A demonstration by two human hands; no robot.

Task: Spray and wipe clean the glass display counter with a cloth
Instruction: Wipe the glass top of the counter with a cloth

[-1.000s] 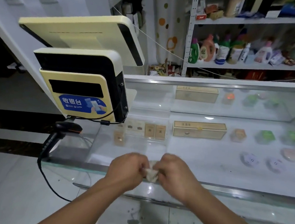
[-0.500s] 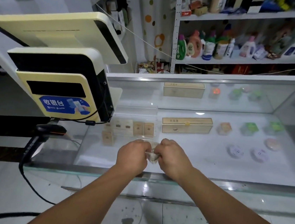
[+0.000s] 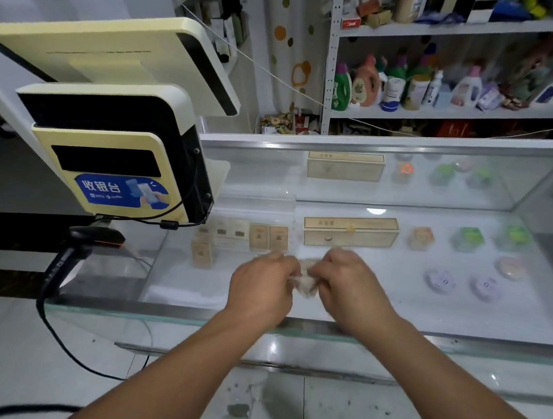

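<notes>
Glass display tabletop (image 3: 374, 336) spans the view, with boxes and small packets visible under the pane. A cream register terminal (image 3: 120, 143) stands at its left end, and a black handheld scanner (image 3: 70, 254) sits just beside that. Left grip (image 3: 261, 288) and right grip (image 3: 350, 290) meet over the near-centre glass, knuckles up, each curled tight on one end of the small pale cloth (image 3: 306, 280) bunched between them; whether the cloth touches the pane cannot be told.
</notes>
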